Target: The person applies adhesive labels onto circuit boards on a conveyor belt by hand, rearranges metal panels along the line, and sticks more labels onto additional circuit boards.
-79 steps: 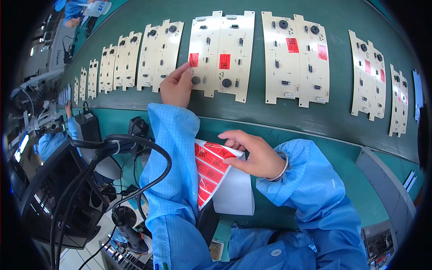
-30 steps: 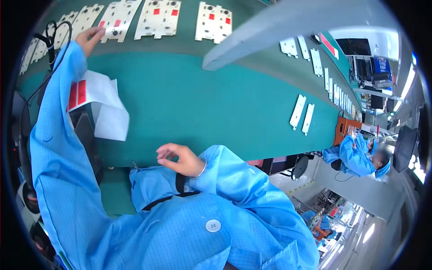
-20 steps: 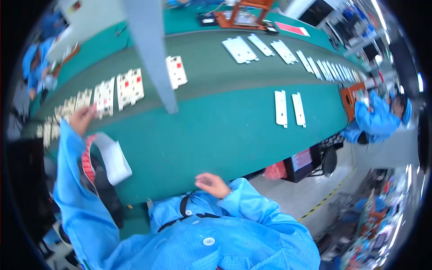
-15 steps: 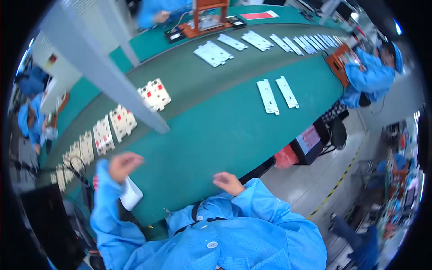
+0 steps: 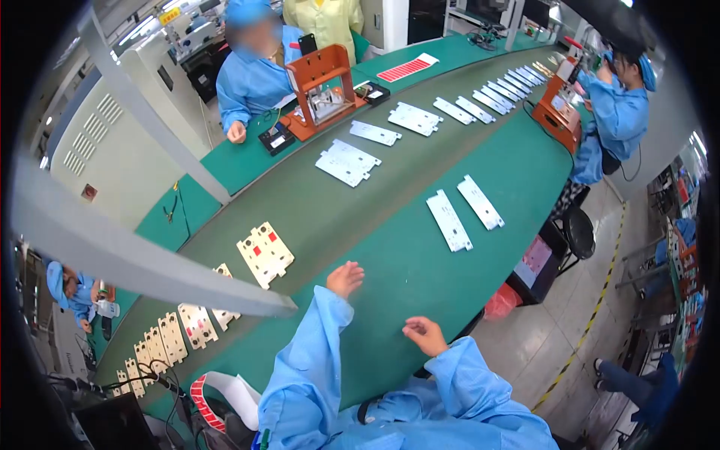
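My left hand (image 5: 346,280) hovers over the green table (image 5: 375,322), fingers apart and nothing in it, to the right of a cream board with red patches (image 5: 265,253). Lower right of it, my right hand (image 5: 426,335) is above the table near its front edge, fingers loosely curled and no object visible in it. Two white boards, one (image 5: 448,220) nearer and one (image 5: 480,202) farther right, lie beyond my right hand. By my left sleeve is a roll of red labels on white backing (image 5: 206,403).
A dark belt (image 5: 300,202) carries several white and cream boards. A grey post (image 5: 187,270) crosses the left side. Behind the belt, a co-worker (image 5: 255,67) is beside an orange fixture (image 5: 321,86). Another person (image 5: 619,112) works at the right by a second fixture (image 5: 559,105).
My left hand has moved right, away from the label roll and over the table. My right hand is slightly farther right. The head view has shifted, showing more of the people behind the belt.
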Available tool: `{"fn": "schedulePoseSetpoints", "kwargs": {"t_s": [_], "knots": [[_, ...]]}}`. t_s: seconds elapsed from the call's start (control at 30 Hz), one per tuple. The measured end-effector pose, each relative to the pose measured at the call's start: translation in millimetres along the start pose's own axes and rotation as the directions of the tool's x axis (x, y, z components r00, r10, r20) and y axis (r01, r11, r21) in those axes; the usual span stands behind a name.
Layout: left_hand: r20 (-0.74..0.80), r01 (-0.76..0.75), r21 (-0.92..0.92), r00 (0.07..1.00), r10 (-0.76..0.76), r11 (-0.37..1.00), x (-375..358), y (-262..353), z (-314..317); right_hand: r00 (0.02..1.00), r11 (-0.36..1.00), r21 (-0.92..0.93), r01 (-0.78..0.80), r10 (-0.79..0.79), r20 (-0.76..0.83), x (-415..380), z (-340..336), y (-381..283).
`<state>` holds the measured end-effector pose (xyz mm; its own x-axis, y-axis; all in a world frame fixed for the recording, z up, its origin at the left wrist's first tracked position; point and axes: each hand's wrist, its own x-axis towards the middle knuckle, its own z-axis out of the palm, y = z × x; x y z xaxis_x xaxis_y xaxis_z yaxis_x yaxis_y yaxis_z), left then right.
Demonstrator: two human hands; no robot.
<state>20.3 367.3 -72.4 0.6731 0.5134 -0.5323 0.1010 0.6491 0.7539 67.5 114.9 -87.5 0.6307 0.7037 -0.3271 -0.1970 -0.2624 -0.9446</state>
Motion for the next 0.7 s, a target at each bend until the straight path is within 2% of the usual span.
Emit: {"fn": "schedulePoseSetpoints", "kwargs": {"t_s": [0.07, 0.13, 0.2, 0.27, 0.33, 0.37, 0.47, 0.5, 0.6, 0.67, 0.7], "knots": [[-0.08, -0.108, -0.146, 0.992, 0.097, 0.983, 23, 7, 12, 0.993, 0.995, -0.012, 0.101, -0.101, -0.064, 47, -7, -26], [-0.07, -0.1, -0.168, 0.994, 0.09, 0.981, 36, 24, 30, 0.972, 0.978, -0.049, 0.203, -0.207, -0.113, 102, -9, -46], [0.033, -0.074, -0.159, 0.996, 0.08, 0.984, 59, 33, 34, 0.939, 0.945, -0.137, 0.297, -0.315, -0.141, 159, -3, -77], [-0.008, -0.164, -0.096, 0.986, 0.164, 0.982, 91, 41, 37, 0.898, 0.924, -0.098, 0.37, -0.383, -0.216, 220, 7, -100], [-0.15, -0.331, -0.047, 0.935, 0.321, 0.942, 132, 46, 38, 0.836, 0.88, -0.187, 0.437, -0.474, -0.276, 288, 14, -108], [-0.211, -0.412, -0.009, 0.891, 0.401, 0.911, 149, 47, 39, 0.791, 0.837, -0.275, 0.474, -0.542, -0.284, 318, 16, -114], [-0.241, -0.583, -0.068, 0.797, 0.554, 0.809, 186, 57, 45, 0.624, 0.634, -0.52, 0.573, -0.749, -0.225, 395, 24, -119], [-0.205, -0.609, -0.08, 0.785, 0.585, 0.789, 195, 55, 45, 0.556, 0.544, -0.589, 0.598, -0.81, -0.183, 415, 26, -120], [-0.083, -0.663, -0.072, 0.749, 0.658, 0.745, 203, 51, 51, 0.477, 0.298, -0.819, 0.49, -0.878, -0.034, 447, 41, -114], [0.006, -0.666, 0.001, 0.746, 0.666, 0.746, 192, 62, 56, 0.569, 0.335, -0.83, 0.447, -0.822, -0.025, 454, 46, -108], [-0.006, -0.633, -0.029, 0.774, 0.633, 0.774, 192, 59, 53, 0.608, 0.345, -0.834, 0.43, -0.794, -0.015, 458, 48, -109]]}}
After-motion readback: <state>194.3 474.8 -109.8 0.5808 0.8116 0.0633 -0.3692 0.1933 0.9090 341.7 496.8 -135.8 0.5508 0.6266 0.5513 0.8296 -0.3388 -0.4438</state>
